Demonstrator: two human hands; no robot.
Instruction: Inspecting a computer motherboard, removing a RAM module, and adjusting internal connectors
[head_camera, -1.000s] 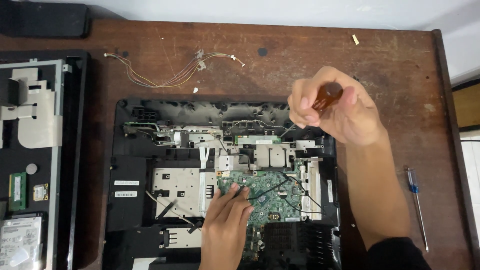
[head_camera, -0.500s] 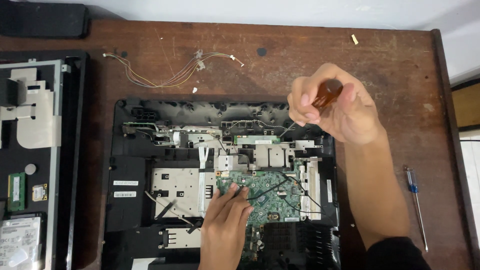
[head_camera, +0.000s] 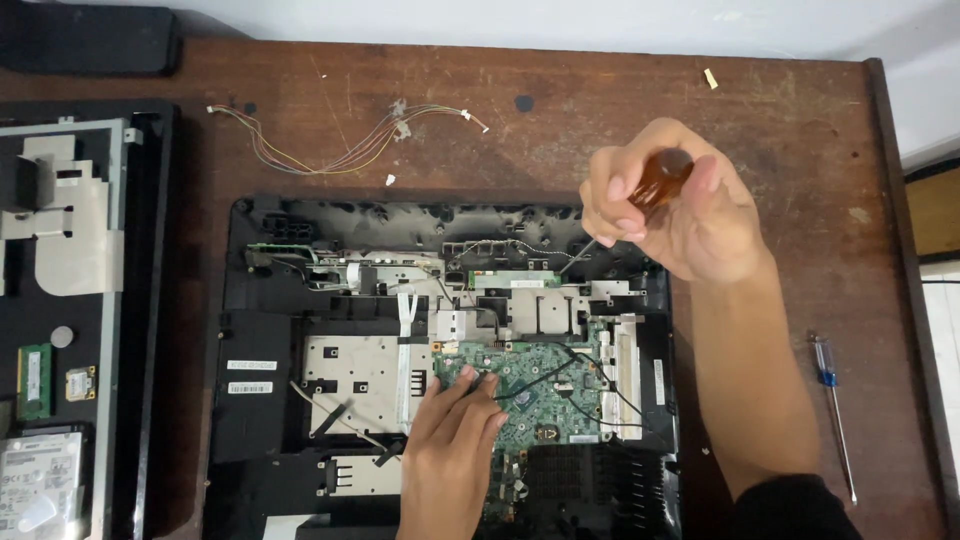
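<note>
An opened black laptop base (head_camera: 250, 400) lies on the brown wooden table, its green circuit board (head_camera: 545, 395) exposed near the middle. My right hand (head_camera: 675, 210) grips a screwdriver with an amber handle (head_camera: 660, 178); its thin shaft slants down-left, and the tip meets the chassis near the upper edge by a small green strip board (head_camera: 512, 281). My left hand (head_camera: 452, 445) rests flat on the left part of the circuit board, fingers together, holding nothing.
A loose bundle of thin coloured wires (head_camera: 350, 140) lies on the table above the laptop. A blue-handled screwdriver (head_camera: 832, 410) lies at the right. A second dismantled panel (head_camera: 70, 250) with a hard drive (head_camera: 40, 480) and memory stick (head_camera: 34, 382) sits at the left.
</note>
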